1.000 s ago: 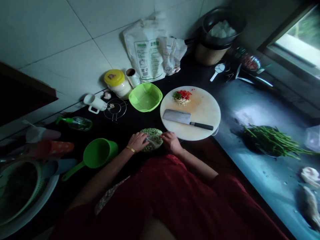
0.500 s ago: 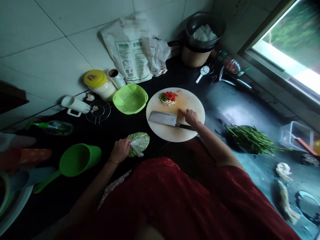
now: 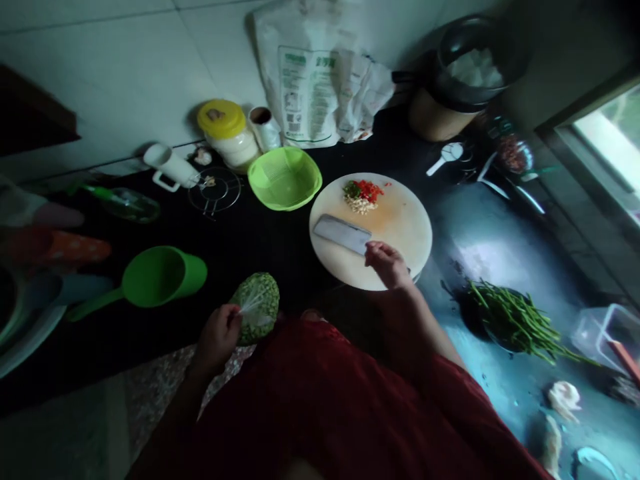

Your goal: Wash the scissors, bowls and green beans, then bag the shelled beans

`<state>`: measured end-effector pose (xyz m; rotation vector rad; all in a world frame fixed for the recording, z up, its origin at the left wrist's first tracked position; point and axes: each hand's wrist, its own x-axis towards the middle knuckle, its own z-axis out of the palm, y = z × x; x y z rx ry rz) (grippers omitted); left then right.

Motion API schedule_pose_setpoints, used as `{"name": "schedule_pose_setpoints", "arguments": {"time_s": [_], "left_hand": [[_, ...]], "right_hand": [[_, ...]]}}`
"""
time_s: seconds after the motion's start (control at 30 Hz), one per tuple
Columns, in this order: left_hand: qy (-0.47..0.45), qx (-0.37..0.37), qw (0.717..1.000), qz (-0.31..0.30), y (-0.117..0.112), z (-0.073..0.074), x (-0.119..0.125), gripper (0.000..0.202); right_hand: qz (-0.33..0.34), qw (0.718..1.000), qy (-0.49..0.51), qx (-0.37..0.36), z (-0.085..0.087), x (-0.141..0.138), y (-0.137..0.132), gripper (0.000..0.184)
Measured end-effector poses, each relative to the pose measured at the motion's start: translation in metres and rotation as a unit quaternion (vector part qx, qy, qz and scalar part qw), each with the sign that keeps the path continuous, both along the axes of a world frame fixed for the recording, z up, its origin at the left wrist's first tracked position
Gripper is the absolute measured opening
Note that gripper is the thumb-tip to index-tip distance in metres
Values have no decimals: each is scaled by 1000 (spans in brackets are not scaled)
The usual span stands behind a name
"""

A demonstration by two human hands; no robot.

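My left hand [image 3: 223, 333] is closed on the gathered neck of a clear plastic bag [image 3: 257, 308] filled with small green pieces, over the counter's front edge. A round white cutting board [image 3: 400, 220] lies to its right. On it rests a cleaver [image 3: 343, 233], blade flat and pointing left. Over the cleaver's handle, most of which is hidden, is my right hand [image 3: 390, 265], fingers curled together; whether they hold anything does not show. Chopped red pepper [image 3: 371, 191], chopped green bits [image 3: 352, 190] and pale minced pieces [image 3: 361, 205] form a small heap at the board's back.
A light green basket [image 3: 285, 179] stands behind the bag, near a yellow-lidded jar [image 3: 223, 137] and a wire rack [image 3: 215, 191]. Left is a green scoop [image 3: 163, 277]. Long green beans [image 3: 520, 320] lie in a dark bowl at right. A pan [image 3: 470, 63] sits at the back.
My left hand has drawn the bag toward me and left. My right hand has lifted its finger off the board, curled, and shifted over the cleaver's handle. The view has turned left.
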<state>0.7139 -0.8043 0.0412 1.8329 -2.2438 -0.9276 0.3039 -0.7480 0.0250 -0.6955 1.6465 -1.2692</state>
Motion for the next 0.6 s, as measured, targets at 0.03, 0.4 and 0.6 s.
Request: {"name": "schedule_pose_setpoints", "arguments": {"time_s": [0.03, 0.4, 0.6], "left_hand": [[-1, 1, 1000, 16, 9, 3, 9, 31], [1, -56, 957, 285, 175, 20, 141, 27], [-59, -124, 888, 439, 347, 19, 240, 26]], "right_hand": [[22, 1000, -3, 9, -2, 27, -4, 34], [211, 961, 177, -37, 3, 146, -12, 41], [440, 858, 238, -118, -25, 339, 32, 31]]}}
